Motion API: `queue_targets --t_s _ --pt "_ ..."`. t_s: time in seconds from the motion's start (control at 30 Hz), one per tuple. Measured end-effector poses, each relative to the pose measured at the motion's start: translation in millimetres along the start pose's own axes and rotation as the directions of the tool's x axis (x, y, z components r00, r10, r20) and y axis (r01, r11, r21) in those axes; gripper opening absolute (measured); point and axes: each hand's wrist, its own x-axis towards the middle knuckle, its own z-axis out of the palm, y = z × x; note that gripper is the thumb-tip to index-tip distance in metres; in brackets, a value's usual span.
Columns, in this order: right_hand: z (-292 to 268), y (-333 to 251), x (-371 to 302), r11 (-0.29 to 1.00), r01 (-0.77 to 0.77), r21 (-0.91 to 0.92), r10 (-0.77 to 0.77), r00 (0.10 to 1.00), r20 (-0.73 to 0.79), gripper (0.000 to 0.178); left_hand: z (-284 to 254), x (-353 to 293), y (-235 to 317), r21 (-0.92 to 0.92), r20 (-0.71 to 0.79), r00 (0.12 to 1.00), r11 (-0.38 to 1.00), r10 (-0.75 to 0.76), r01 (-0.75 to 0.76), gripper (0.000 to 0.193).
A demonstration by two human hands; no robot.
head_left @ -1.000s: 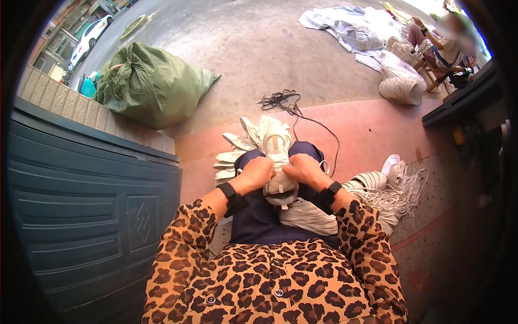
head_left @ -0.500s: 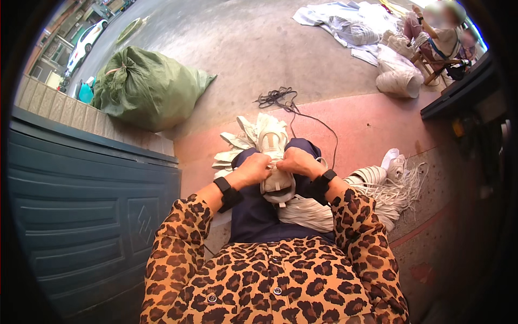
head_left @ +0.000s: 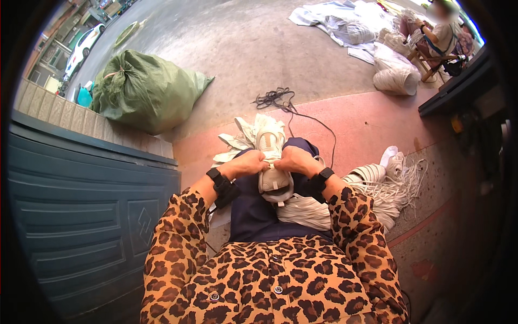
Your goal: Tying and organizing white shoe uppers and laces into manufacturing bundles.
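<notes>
A cream sneaker lies across my lap, its dark heel opening toward me. My left hand is closed in a pinch at the left edge of the lacing area. From the other side, my right hand pinches close to the shoe's middle. Whatever thin thing the fingertips hold is too small to make out. Beyond the sneaker, more cream shoe pieces fan out by my left knee. A bundle of cream laces rests against my right thigh.
More cream laces are heaped on the floor at right. A black cord lies tangled ahead. A stuffed green sack stands far left, above a blue door panel. At far right, a seated person is beside white sacks.
My hands have drawn slightly apart over the sneaker, the left one moving outward and a little up. The seated person at far right has shifted posture.
</notes>
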Motion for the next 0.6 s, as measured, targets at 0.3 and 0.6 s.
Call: queue_targets --t_s 0.3,0.6 --pt "-11 -10 2 0.994 -0.107 -0.037 0.111 0.983 0.145 0.044 35 -13 5 0.359 -0.375 0.89 0.926 0.259 -0.119 0.018" --pt "9 -7 3 0.998 -0.047 -0.046 0.044 0.998 -0.046 0.037 0 -4 -2 -0.254 -0.012 0.979 0.948 -0.202 0.192 0.021"
